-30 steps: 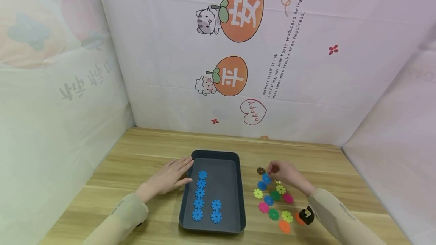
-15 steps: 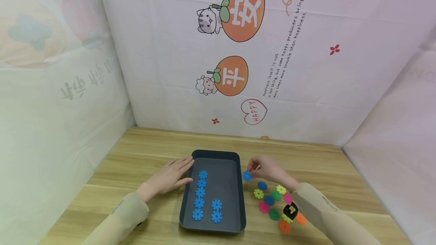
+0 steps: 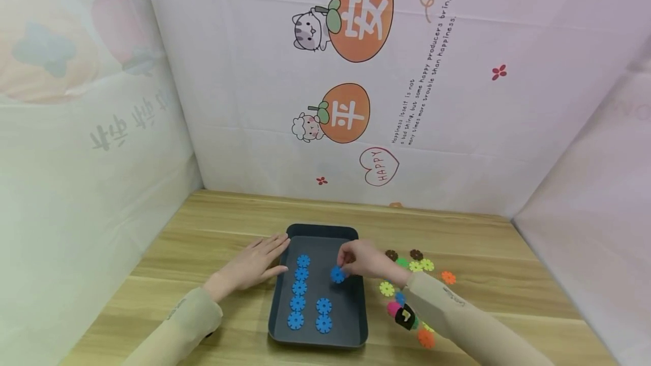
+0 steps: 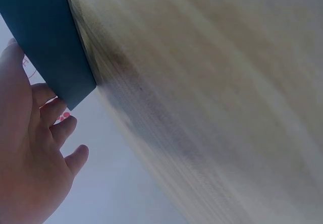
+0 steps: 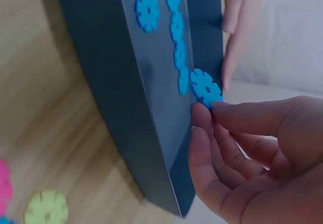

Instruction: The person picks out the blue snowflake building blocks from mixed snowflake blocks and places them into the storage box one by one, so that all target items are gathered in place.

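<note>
My right hand (image 3: 367, 260) pinches a blue notched disc (image 3: 338, 274) between thumb and fingertips, above the right half of the dark grey tray (image 3: 339, 339). In the right wrist view the blue disc (image 5: 206, 88) is tilted, clear of the tray floor. Several blue discs (image 3: 299, 288) lie in a touching column along the tray's left side, and a shorter column of two blue discs (image 3: 323, 314) lies to its right. With fingers straight, my left hand (image 3: 250, 264) rests against the tray's left edge; the left wrist view shows the hand (image 4: 35, 148) touching the tray wall (image 4: 45, 37).
Right of the tray, loose notched discs lie on the wooden table (image 3: 244, 321): brown (image 3: 416, 255), yellow (image 3: 386, 288), orange (image 3: 426, 338) and others, some hidden by my right forearm. Printed cloth walls (image 3: 254, 100) stand behind the table and at both sides.
My right hand has picked up a blue disc from the loose pieces and carried it left, over the tray's rim. The left hand and tray have stayed in place.
</note>
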{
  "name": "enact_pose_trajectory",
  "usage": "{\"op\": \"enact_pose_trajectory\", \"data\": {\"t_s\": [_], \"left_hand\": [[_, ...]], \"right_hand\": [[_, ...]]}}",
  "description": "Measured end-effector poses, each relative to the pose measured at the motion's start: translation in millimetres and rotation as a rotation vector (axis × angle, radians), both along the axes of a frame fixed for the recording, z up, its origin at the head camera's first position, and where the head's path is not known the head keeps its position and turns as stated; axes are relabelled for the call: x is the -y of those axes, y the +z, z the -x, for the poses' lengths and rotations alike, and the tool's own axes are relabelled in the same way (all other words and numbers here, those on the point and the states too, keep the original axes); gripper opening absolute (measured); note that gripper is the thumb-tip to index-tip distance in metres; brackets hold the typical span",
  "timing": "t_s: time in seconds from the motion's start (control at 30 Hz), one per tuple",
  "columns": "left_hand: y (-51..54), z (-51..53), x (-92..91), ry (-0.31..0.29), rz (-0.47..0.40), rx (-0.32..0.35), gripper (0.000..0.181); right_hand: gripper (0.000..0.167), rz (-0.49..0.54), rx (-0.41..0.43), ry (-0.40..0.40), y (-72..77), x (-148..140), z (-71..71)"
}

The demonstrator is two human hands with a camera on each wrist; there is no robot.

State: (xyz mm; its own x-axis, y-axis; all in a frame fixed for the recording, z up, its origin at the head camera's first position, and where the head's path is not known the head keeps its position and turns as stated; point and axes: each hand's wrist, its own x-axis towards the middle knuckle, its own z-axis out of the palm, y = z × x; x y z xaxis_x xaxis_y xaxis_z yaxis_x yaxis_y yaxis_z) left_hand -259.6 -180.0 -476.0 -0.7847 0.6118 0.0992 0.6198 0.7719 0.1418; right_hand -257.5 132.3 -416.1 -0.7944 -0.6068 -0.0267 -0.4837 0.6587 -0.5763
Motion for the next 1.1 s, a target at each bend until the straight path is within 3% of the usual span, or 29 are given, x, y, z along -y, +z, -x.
{"op": "enact_pose_trajectory", "data": {"t_s": [0.43,1.1], "left_hand": [[-5.1,1.3,-0.7,0.002,0.002,-0.011,0.070],[0.8,-1.3,-0.2,0.003,-0.003,-0.008,0.069]], "right_hand": [[0.009,-0.021,0.094,0.023,-17.9,26,-5.6],[0.008,-0.049,0.104,0.033,-22.9,30,-4.8]]}}
